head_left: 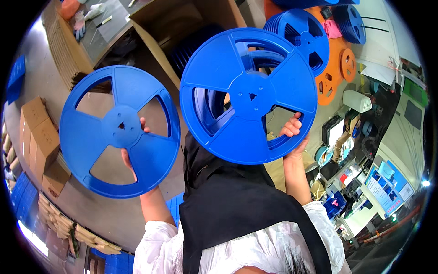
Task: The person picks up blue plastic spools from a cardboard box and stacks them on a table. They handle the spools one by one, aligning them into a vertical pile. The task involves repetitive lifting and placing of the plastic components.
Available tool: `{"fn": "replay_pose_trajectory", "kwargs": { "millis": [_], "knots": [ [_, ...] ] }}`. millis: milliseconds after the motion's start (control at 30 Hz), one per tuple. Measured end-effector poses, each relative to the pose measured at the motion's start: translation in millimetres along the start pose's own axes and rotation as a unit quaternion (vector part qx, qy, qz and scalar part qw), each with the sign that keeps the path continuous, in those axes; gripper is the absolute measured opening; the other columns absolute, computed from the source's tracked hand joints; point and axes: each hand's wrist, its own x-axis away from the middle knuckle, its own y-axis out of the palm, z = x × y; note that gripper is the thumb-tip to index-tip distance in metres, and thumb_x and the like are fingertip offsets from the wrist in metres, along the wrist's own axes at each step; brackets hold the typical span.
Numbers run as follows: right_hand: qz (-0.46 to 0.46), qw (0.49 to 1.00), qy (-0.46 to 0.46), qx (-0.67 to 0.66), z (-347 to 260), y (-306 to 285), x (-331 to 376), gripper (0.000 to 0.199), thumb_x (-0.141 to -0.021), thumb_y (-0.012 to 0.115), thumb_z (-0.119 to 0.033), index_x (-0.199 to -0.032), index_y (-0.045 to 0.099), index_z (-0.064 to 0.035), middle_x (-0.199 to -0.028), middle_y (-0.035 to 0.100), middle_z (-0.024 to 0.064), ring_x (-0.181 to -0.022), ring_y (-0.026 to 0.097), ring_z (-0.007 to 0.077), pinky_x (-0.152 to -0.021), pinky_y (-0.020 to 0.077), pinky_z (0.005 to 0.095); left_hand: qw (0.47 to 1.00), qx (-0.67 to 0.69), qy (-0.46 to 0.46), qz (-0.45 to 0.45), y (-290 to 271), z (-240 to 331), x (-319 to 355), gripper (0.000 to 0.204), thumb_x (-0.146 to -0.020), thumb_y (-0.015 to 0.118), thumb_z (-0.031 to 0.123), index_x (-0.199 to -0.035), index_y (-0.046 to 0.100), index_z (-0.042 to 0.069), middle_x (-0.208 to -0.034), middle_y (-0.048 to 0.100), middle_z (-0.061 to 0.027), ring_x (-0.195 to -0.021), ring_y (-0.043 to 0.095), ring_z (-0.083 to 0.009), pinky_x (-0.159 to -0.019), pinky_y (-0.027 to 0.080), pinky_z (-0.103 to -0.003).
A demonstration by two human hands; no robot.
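R blue reels (263,86), pinched w/ R fingers (292,126) | L fingers (144,125) pinch L reel (121,116) | carton (196,13) bhnd, partly blocked

And over at the top left there's the grey bench (96,54), busy up on its surface: a pale sheet (117,28) lying flat, a slim tool (104,21) beside it, a glove (79,23) flopped near the edge, a crumpled white bundle (95,11) and something orange (69,8) behind. Down on the grey floor (107,208), brown cartons (42,122) crowd the left side!
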Motion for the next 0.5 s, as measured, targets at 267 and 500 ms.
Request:
{"fn": "replay_pose_trajectory", "kwargs": {
  "millis": [267, 500],
  "knots": [
    [0.016, 1.0, 0.019, 0.009, 3.8, 17.8, -11.6, 0.044, -0.088, 0.065, -0.016, -0.123, 0.05, 0.0045, -0.089, 0.056, 0.0054, -0.075, 0.054, 0.0152, -0.071, 0.0461, 0.0289, 0.985, -0.105, -0.019, 0.138, 24.0, -15.0, 16.0, 0.07, -0.089, 0.058, 0.042, -0.144, 0.032, 0.008, -0.137, 0.047, -0.0165, -0.117, 0.052, -0.0229, -0.098, 0.049, -0.037],
    [-0.023, 0.998, 0.04, 0.038, 0.6, 11.4, -14.9, 0.048, -0.09, 0.062, -0.027, -0.123, 0.047, 0.0039, -0.089, 0.057, 0.0075, -0.072, 0.053, 0.0161, -0.069, 0.0446, 0.0311, 0.972, -0.171, -0.037, 0.157, 21.7, -17.8, 20.0, 0.078, -0.082, 0.066, 0.043, -0.143, 0.033, 0.008, -0.135, 0.05, -0.0158, -0.115, 0.055, -0.0232, -0.096, 0.051, -0.037]
  ]
}}
